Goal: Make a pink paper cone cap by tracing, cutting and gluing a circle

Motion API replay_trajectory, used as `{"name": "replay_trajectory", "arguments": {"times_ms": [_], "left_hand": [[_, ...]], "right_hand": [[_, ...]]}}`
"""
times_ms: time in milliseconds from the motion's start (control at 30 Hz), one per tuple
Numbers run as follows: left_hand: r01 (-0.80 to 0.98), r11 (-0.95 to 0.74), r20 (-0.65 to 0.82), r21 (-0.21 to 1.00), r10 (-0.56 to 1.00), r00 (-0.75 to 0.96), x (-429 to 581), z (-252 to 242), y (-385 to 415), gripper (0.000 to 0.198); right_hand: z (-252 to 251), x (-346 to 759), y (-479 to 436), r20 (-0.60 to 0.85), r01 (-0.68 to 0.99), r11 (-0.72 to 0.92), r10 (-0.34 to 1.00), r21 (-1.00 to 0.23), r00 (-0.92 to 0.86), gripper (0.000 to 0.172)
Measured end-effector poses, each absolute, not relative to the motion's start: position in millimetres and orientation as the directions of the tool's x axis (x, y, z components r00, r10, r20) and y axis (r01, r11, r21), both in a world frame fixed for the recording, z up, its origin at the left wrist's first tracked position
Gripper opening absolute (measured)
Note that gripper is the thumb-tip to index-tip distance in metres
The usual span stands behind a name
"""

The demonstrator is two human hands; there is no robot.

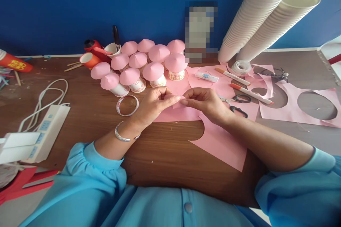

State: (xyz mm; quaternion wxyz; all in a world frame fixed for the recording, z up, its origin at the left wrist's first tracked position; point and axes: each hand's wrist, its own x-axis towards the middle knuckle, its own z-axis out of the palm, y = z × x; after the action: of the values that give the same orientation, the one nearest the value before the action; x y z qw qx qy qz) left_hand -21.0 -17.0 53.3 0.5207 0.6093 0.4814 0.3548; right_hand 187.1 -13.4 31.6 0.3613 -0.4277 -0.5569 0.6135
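Between both hands is a small piece of pink paper (177, 101), pinched at its edges above the larger pink sheets. My left hand (157, 104) has thumb and fingers closed on its left side. The fingers of my right hand (204, 101) are closed on its right side, close to the left thumb. Just beyond the hands stand several paper cups with pink cone tops (153, 72). Pink sheets (226, 142) with round cut-outs lie under and right of the hands. Black-handled scissors (241, 98) rest beside my right wrist, partly hidden.
Two tall stacks of white cups (255, 17) lean at the back right. Near them are a tape roll (241, 67), a glue stick (206, 76) and markers (252, 94). A white ring (118, 105) lies by my left wrist. A power strip (50, 131) is at left.
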Motion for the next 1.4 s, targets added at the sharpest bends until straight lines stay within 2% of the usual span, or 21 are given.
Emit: {"name": "replay_trajectory", "arguments": {"times_ms": [267,667,967,1400], "left_hand": [[0.241,0.003,-0.077,0.971,0.952,0.297,-18.9,54.5,-16.2,0.037],[0.276,0.014,-0.099,0.961,0.95,0.296,-18.9,52.6,-15.5,0.04],[0.286,0.005,-0.089,0.958,0.955,0.282,-17.7,56.6,-16.0,0.04],[0.261,0.016,-0.09,0.965,0.959,0.271,-18.7,55.4,-15.4,0.045]], "right_hand": [[32.4,189.4,-13.3,-0.121,0.113,-0.083,0.914,-0.99,-0.388,0.047],[33.9,186.3,-16.1,-0.097,0.109,-0.06,0.921,-0.992,-0.377,0.044],[35.9,186.9,-17.7,-0.108,0.085,-0.081,0.914,-0.993,-0.39,0.049],[36.1,188.7,-16.0,-0.111,0.159,-0.053,0.917,-0.986,-0.383,0.045]]}}
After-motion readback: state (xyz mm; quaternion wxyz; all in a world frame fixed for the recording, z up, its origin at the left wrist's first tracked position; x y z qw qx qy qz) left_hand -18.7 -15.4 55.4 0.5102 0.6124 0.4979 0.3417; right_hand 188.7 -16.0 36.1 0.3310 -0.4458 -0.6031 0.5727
